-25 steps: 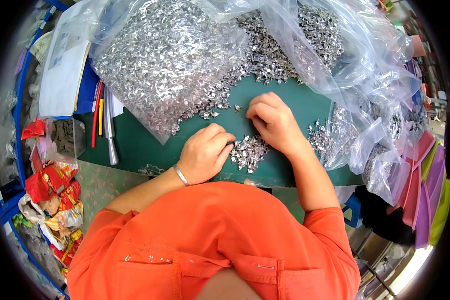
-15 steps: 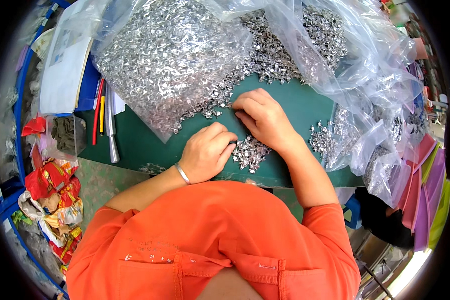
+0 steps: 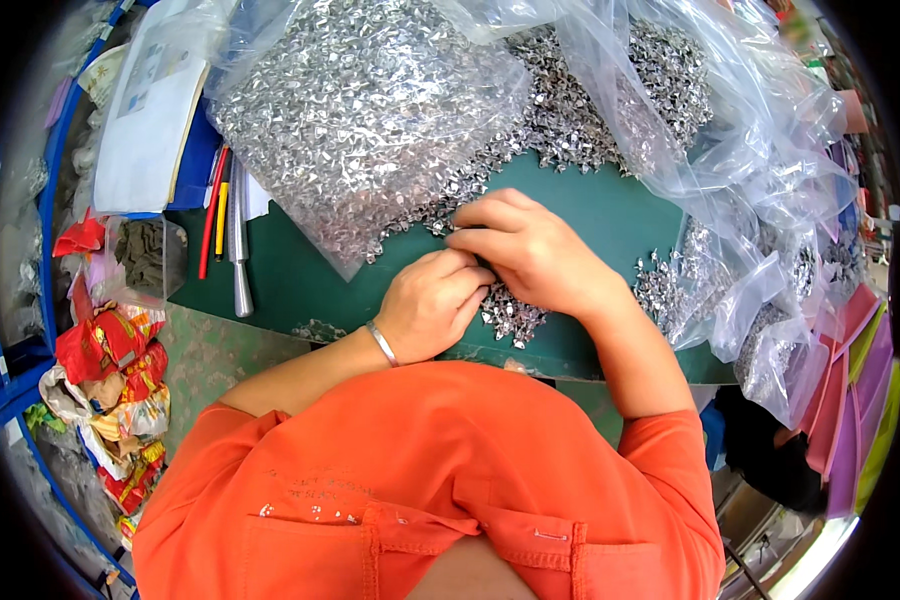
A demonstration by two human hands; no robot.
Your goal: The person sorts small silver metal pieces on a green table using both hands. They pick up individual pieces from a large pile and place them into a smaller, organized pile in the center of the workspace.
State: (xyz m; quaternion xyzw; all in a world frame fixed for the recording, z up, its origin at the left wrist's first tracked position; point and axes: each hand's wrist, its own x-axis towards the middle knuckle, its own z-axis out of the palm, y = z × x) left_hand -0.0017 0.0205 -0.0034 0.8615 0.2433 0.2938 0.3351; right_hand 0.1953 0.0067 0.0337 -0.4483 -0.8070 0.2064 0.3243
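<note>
My left hand [image 3: 432,308] is closed near the table's front edge, its thumb and fingers pinched together. My right hand [image 3: 532,252] is also closed, with its fingertips curled down beside those of the left. Whatever lies between the fingertips is hidden. A small pile of shiny silver metal pieces [image 3: 513,320] lies just beneath and beside both hands. Beyond them, a clear plastic bag [image 3: 360,120] covers a large mass of the same small bent pieces. Some loose pieces spill from its edge near my right fingertips.
Another heap of pieces [image 3: 610,110] lies at the back, beside crumpled plastic sheeting [image 3: 770,130]. A smaller pile [image 3: 660,287] sits right on the green table [image 3: 610,205]. At left are a red pen [image 3: 212,215], a metal rod [image 3: 239,250], papers [image 3: 150,140] and a clear box [image 3: 175,260].
My right hand has come down and in toward the left, and the two sets of fingertips are now close together. The whole view has shifted slightly.
</note>
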